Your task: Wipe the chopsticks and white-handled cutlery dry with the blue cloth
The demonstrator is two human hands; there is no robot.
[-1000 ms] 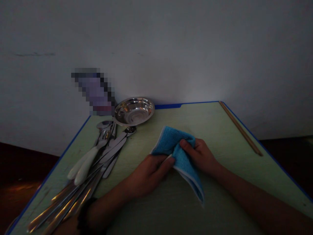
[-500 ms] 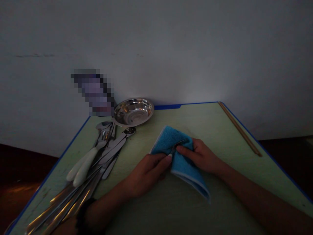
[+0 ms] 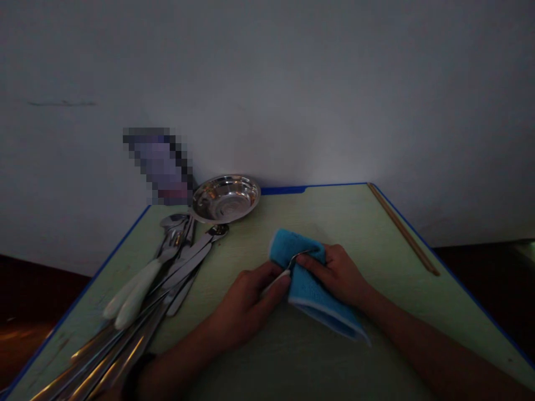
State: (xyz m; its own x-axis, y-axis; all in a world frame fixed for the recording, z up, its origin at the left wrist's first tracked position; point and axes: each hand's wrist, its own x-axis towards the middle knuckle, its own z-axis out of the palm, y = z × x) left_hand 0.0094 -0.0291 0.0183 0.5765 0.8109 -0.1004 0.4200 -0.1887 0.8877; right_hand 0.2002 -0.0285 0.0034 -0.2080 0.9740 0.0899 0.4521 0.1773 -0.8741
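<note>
My left hand (image 3: pixel 254 303) is closed round the pale handle of a white-handled piece of cutlery (image 3: pixel 293 260). Its thin metal neck slants up to the right against a blue towelling cloth (image 3: pixel 309 289) with a white edge. My right hand (image 3: pixel 340 273) grips the cloth from the right, thumb pressed over the metal end. Whether that end is a spoon or a fork is hidden under thumb and cloth. The cloth's lower flap hangs towards me, above the table.
Left of my hands lies a heap of cutlery (image 3: pixel 137 292), some of it white-handled. Behind it, a shiny metal bowl (image 3: pixel 228 203) tilts towards me beside a blurred-out upright object (image 3: pixel 161 167). Wooden chopsticks (image 3: pixel 403 229) lie along the right edge of the green table (image 3: pixel 334 209), which meets a grey wall.
The metal neck shows more clearly now, and a stretch of pale handle has come into sight by my left thumb. The cloth has shifted slightly in my right hand. The whole view has tilted a little.
</note>
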